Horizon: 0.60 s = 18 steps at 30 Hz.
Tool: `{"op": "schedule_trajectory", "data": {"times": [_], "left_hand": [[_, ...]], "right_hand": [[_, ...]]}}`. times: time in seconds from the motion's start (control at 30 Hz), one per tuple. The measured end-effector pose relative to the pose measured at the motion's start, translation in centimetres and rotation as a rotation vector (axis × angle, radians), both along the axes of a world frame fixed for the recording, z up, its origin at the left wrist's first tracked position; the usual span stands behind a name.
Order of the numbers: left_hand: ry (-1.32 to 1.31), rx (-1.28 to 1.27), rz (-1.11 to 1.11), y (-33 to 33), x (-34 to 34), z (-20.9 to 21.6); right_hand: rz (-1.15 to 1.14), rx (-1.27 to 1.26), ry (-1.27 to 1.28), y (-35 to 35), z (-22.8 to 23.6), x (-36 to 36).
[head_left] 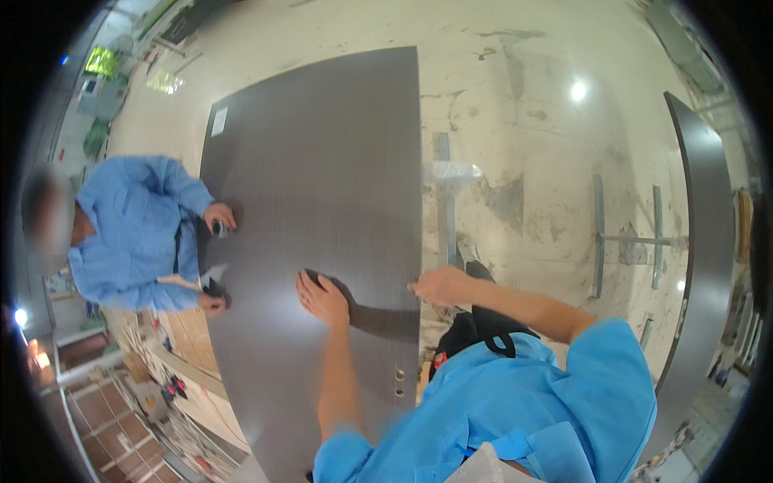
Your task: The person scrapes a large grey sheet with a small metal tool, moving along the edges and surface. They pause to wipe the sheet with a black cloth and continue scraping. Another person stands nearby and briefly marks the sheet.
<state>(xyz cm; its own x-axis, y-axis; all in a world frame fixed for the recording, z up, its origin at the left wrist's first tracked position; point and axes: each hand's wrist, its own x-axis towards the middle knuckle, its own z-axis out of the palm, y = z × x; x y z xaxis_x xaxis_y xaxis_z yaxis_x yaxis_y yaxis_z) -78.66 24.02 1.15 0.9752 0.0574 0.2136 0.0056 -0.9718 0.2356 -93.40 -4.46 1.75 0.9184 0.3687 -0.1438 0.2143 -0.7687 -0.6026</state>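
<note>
A large dark grey door panel [322,145] lies flat in front of me. Near its close edge are two small round holes [398,383]. My left hand [324,299] rests on the panel's face, fingers stretched out and casting a shadow. At the panel's right edge is my right hand [443,286], its fingers curled together against the edge. Whatever those fingers might hold is too small to make out. Across the panel, a co-worker in a blue jacket [133,213] grips a small dark and silver tool [220,229] at the opposite edge.
A pale label [219,121] sits at the panel's far left corner. Metal stands [598,237] are on the stained light floor [523,97] to the right. Beyond them another dark panel [708,201] stands. Racks and boxes [149,398] crowd the lower left.
</note>
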Motion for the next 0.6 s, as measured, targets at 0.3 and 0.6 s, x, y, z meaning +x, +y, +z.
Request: {"op": "schedule_trajectory", "data": {"times": [0.3,0.6], "left_hand": [[0.097,0.014,0.035,-0.6,0.1,0.8],[0.136,0.046,0.052,-0.4,0.3,0.9]], "right_hand": [[-1.001,0.279,-0.299,-28.2,-1.7,30.8],[-0.971,0.278,-0.376,-38.1,-5.5,42.1]]}}
